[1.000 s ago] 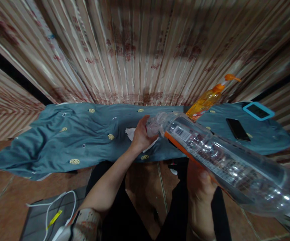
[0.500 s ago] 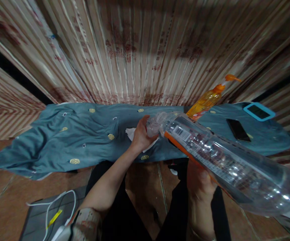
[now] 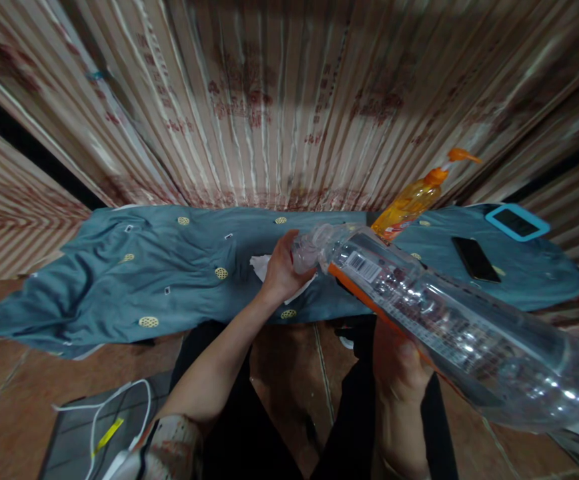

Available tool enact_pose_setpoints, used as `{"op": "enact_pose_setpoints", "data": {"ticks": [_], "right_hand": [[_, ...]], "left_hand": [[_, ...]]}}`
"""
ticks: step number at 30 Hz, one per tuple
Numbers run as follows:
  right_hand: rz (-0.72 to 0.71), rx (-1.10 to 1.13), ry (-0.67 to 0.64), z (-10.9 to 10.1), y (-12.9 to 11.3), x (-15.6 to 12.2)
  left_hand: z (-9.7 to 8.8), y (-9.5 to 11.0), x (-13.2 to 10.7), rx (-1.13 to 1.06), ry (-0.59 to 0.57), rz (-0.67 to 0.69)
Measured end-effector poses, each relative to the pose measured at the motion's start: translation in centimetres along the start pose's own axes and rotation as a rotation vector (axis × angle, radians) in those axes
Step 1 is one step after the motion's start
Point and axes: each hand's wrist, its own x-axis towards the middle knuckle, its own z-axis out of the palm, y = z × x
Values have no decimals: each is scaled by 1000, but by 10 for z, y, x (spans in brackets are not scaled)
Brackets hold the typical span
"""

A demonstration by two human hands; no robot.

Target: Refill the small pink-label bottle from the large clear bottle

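A large clear plastic bottle (image 3: 454,327) with an orange-edged label lies tilted across the right side, its mouth pointing left and its base nearest me. My right hand (image 3: 402,353) grips it from below, the fingers partly hidden behind it. My left hand (image 3: 280,267) is closed around a small clear cup (image 3: 305,253), held right at the bottle's mouth. Whether cup and bottle touch, I cannot tell. Under my left hand, a white tissue (image 3: 259,265) rests on the cloth. Any liquid passing between the two is not visible.
A blue-green patterned cloth (image 3: 194,243) covers the low bench. Behind the large bottle stands an orange pump bottle (image 3: 409,200). Farther right lie a dark phone (image 3: 475,259) and a blue-framed device (image 3: 518,222). A white cable (image 3: 94,427) sits at lower left.
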Motion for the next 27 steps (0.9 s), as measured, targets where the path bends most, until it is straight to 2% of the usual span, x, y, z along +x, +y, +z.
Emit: {"op": "enact_pose_setpoints", "data": {"ticks": [16,27], "right_hand": [[-35,18,26,-5,6,0],[30,40,1,-5,6,4]], "left_hand": [[-2,5,-1,-8,8,-31],[-3,9,-2,38,-8,-28]]}}
